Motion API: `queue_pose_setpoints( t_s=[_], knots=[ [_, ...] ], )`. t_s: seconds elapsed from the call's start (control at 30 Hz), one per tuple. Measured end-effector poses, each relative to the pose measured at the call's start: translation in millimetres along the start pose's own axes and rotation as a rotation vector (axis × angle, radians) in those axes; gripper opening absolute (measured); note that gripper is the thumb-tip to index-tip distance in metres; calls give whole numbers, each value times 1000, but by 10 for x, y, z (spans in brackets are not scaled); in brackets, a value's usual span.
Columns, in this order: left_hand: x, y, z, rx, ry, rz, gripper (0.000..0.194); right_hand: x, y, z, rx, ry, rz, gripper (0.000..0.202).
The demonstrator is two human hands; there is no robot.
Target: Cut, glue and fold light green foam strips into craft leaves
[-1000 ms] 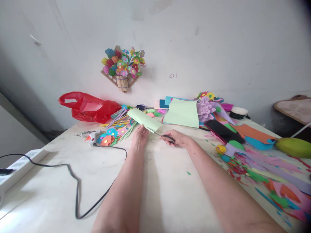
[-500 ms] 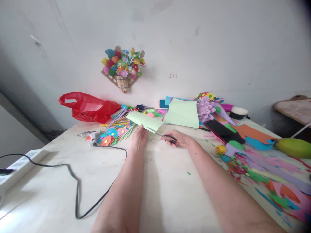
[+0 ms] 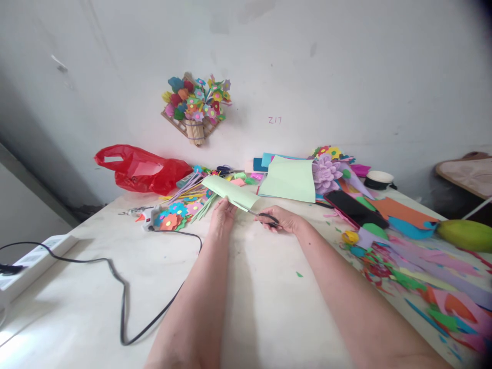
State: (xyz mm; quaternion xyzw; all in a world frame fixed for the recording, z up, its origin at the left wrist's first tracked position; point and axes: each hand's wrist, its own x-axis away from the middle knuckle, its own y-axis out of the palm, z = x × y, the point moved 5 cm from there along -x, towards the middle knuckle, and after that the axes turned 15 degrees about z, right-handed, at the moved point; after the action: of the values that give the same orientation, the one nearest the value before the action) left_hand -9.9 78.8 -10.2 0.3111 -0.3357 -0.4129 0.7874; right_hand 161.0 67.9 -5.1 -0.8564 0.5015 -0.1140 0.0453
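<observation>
My left hand (image 3: 223,214) pinches the near edge of a pale green sheet (image 3: 232,191), which is held up over the table and curves a little. In my right hand (image 3: 283,219) is a pair of scissors (image 3: 268,219), fingers closed round the dark handles. The blades point left and lie along the sheet's near edge, where a narrow strip is partly cut. Part of the blades is hidden by the sheet. Beyond the hands, a second pale green sheet (image 3: 290,179) rests on a stack of coloured sheets.
On the left are a glue gun (image 3: 149,219) with a looping black cord, a power strip (image 3: 36,264), foam flowers (image 3: 172,218) and a red plastic bag (image 3: 144,171). To the right lie a phone (image 3: 355,209), a purple flower (image 3: 326,173) and coloured scraps (image 3: 415,277).
Both hands stay almost in place, still holding the sheet and the scissors. The whole view has shifted very slightly.
</observation>
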Motion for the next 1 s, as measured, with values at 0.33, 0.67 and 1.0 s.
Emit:
queue_pose_setpoints(
  t_s=[0.33, 0.67, 1.0],
  knots=[
    [-5, -9, 0, -5, -11, 16, 7, 28, 10, -36, 15, -43, 6, 29],
    [-54, -35, -20, 2, -11, 24, 9, 9, -5, -13, 21, -74, 14, 30],
    [-48, -33, -3, 42, -17, 49, 7, 52, -7, -23, 16, -49, -8, 29]
  ],
)
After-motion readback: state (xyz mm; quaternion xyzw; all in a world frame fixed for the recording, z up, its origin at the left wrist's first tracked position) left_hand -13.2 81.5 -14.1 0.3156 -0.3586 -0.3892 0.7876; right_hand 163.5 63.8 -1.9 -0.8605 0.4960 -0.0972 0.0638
